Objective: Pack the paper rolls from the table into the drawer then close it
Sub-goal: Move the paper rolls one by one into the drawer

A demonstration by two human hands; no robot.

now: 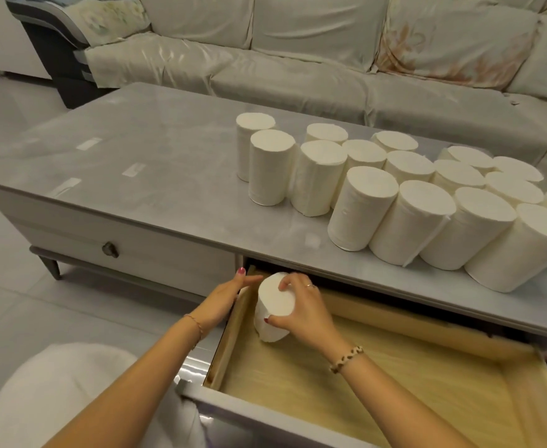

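The drawer [459, 337] on the right side of the grey table [155, 163] is pulled wide open, showing its yellow wooden bottom. One white paper roll [273, 310] stands upright in the drawer's back left corner. My right hand [301, 307] grips that roll from above, fingers curled over its top edge. My left hand [225, 297] has straight fingers and rests against the drawer's left wall beside the roll. Several white paper rolls [411, 202] stand upright in rows on the right half of the tabletop.
A shut drawer with a dark knob [110, 249] sits to the left of the open one. A covered pale sofa [298, 59] runs behind the table. My white-clad knee [71, 392] is at the lower left, close to the drawer front [265, 425].
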